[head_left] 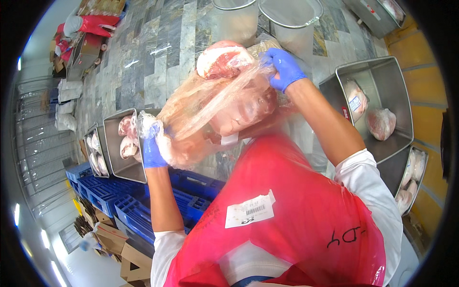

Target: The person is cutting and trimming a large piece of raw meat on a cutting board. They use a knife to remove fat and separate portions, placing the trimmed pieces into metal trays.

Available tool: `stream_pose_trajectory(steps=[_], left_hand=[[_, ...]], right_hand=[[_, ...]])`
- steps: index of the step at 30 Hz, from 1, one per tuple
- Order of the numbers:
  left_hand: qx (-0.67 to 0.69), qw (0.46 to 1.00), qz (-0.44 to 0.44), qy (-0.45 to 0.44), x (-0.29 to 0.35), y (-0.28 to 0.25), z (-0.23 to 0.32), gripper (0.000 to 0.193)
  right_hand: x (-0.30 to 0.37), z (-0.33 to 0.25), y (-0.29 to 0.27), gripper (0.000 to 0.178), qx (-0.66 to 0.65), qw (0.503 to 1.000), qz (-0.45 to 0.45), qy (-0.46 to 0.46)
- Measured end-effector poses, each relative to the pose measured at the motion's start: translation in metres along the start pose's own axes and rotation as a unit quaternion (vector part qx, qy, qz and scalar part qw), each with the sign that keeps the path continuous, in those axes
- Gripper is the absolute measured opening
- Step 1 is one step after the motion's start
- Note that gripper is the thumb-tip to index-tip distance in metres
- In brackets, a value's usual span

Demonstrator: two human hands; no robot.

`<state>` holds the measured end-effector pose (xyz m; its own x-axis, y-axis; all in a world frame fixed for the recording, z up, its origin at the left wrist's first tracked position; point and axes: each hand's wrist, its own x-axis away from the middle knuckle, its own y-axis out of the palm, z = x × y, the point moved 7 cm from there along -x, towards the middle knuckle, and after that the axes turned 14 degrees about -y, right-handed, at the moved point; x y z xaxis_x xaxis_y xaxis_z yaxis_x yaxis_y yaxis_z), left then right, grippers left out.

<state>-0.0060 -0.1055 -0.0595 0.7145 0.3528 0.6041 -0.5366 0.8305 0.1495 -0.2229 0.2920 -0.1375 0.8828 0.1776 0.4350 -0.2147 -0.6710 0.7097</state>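
Observation:
Both of my hands wear blue gloves and hold up a clear plastic bag (210, 103) with a large piece of raw meat (224, 62) in it. My left hand (152, 146) grips a bunched lower corner of the bag. Up at the other end, my right hand (283, 67) pinches the stretched plastic beside the meat. The bag hangs over a big red plastic bag (296, 201) that carries a white label (249, 210) and covers my front.
Metal trays with wrapped meat stand at the left (117, 148) and at the right (382, 81). Blue plastic pallets (124, 201) lie below the left trays. Two clear tubs (291, 19) sit at the top on the stone floor. Cardboard boxes (129, 258) are at the lower left.

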Motion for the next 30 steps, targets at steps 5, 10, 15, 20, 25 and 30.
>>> stream_pose_trajectory(steps=[5, 10, 15, 20, 25, 30], left_hand=[[-0.236, 0.962, -0.023, 0.138, 0.012, 0.013, 0.017, 0.059], [-0.514, 0.781, -0.061, 0.348, 0.021, 0.137, -0.020, 0.085], [-0.586, 0.777, 0.045, 0.225, -0.019, 0.203, -0.084, 0.055], [-0.467, 0.842, -0.023, 0.271, -0.035, 0.225, -0.101, 0.026], [-0.512, 0.705, 0.050, 0.488, -0.029, 0.255, -0.008, 0.033], [-0.379, 0.869, -0.029, 0.317, -0.075, 0.226, 0.028, 0.023]], right_hand=[[0.045, -0.004, 0.056, 0.016, 0.038, 0.993, -0.109, -0.006], [0.095, 0.021, 0.126, 0.011, 0.498, 0.704, -0.369, -0.347], [0.100, 0.116, 0.134, 0.013, 0.706, 0.442, -0.448, -0.327], [0.085, 0.079, 0.069, 0.017, 0.571, 0.730, -0.245, -0.286], [0.077, -0.021, 0.035, 0.031, 0.498, 0.782, -0.216, -0.306], [0.028, -0.052, -0.020, 0.057, 0.471, 0.809, -0.163, -0.312]])
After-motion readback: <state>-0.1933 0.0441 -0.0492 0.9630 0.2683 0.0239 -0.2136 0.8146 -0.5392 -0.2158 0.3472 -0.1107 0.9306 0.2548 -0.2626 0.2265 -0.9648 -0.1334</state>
